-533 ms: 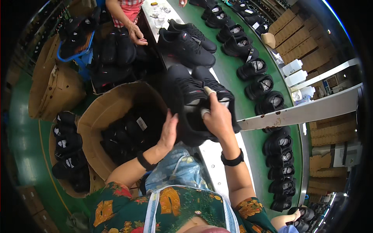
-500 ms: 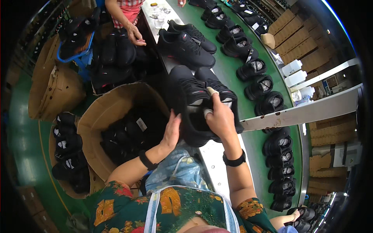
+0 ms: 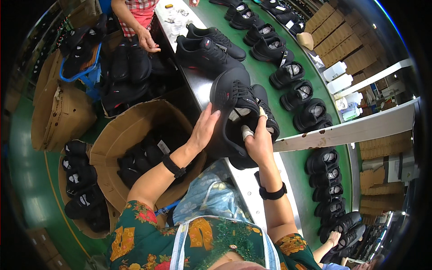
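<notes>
A pair of black lace-up sneakers is held above the bench edge in front of me. The left sneaker (image 3: 231,92) is turned and lifted over the right sneaker (image 3: 265,105), which it partly hides. My right hand (image 3: 258,141) grips the pair at their collars, with pale covers on two of its digits. Against the outer side of the left sneaker rests my left hand (image 3: 204,129), its fingers stretched out. Just beyond stands another black pair (image 3: 204,54) on the metal bench.
A cardboard box (image 3: 121,130) holding black shoes stands at my left. Shoes line the green conveyor (image 3: 265,67) at the right, crossed by a white bar (image 3: 346,126). A co-worker's hand (image 3: 147,41) is at far left, another's hand (image 3: 333,238) at lower right.
The left sneaker has been tilted and swung rightward across the other one. My left hand has moved up along its side. At lower right, a co-worker's hand has moved up with shoes.
</notes>
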Motion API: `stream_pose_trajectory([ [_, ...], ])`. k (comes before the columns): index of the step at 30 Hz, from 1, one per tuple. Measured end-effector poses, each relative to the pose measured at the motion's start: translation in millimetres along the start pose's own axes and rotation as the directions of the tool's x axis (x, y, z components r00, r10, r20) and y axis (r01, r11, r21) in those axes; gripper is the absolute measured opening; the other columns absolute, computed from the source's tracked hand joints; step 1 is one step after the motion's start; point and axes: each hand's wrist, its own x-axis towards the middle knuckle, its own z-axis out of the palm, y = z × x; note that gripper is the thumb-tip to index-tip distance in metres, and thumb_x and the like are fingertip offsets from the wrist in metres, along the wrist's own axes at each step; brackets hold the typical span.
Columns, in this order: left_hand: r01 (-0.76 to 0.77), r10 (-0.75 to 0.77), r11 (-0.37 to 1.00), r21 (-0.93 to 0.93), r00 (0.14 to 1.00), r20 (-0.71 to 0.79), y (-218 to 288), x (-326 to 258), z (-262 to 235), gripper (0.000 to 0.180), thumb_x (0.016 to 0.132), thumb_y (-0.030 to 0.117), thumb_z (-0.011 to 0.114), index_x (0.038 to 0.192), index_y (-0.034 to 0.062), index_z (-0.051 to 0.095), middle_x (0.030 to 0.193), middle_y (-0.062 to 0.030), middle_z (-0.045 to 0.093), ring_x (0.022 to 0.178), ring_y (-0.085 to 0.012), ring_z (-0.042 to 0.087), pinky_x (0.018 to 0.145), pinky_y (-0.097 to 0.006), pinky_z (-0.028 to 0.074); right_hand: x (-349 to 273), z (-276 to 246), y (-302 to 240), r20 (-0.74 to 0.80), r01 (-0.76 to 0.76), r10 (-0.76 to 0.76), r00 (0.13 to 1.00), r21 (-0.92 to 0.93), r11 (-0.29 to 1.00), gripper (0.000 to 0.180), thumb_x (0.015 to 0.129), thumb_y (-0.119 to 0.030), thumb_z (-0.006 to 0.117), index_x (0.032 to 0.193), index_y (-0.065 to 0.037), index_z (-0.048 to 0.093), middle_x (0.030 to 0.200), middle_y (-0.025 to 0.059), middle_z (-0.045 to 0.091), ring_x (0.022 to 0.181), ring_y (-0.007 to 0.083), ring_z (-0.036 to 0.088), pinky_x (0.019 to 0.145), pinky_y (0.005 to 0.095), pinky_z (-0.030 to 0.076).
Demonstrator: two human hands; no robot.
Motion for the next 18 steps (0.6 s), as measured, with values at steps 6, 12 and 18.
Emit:
stream_pose_trajectory([
  [6, 0.217, 0.015, 0.797, -0.563, 0.926, 0.378, 10.8, 18.9, -13.9, 0.048, 0.097, 0.029, 0.031, 0.135, 0.0001, 0.036, 0.128, -0.0091, 0.049, 0.115, -0.0157, 0.048, 0.099, -0.028, 0.036, -5.9, -10.5, -29.3, 0.158, -0.096, 0.092, 0.983, 0.020, 0.995, 0.070, 0.083, -0.014, 0.058, 0.138, 0.004, 0.019, 0.106, 0.0319, 0.057, 0.103, 0.0424, 0.056, 0.088, 0.0384, 0.043],
  [12, 0.488, -0.113, 0.700, -0.521, 0.796, 0.595, 6.2, 63.8, -37.7, 0.041, 0.095, 0.029, 0.032, 0.122, 0.0038, 0.051, 0.112, -0.0073, 0.061, 0.098, -0.0161, 0.059, 0.088, -0.029, 0.048, 6.2, 9.7, -33.1, 0.075, -0.054, 0.057, 0.996, -0.042, 0.998, 0.077, 0.082, -0.021, 0.061, 0.133, 0.017, 0.017, 0.078, 0.0311, 0.060, 0.079, 0.0434, 0.061, 0.071, 0.0401, 0.047],
  [18, 0.526, -0.184, 0.632, -0.569, 0.815, 0.549, -0.7, 68.9, -27.7, 0.040, 0.094, 0.028, 0.033, 0.115, 0.0019, 0.055, 0.105, -0.0064, 0.062, 0.090, -0.0121, 0.060, 0.081, -0.026, 0.050, 23.1, 6.7, -37.7, 0.120, -0.073, 0.088, 0.989, -0.124, 0.990, 0.078, 0.082, -0.024, 0.061, 0.130, 0.020, 0.018, 0.075, 0.0338, 0.058, 0.078, 0.0437, 0.061, 0.069, 0.0411, 0.047],
])
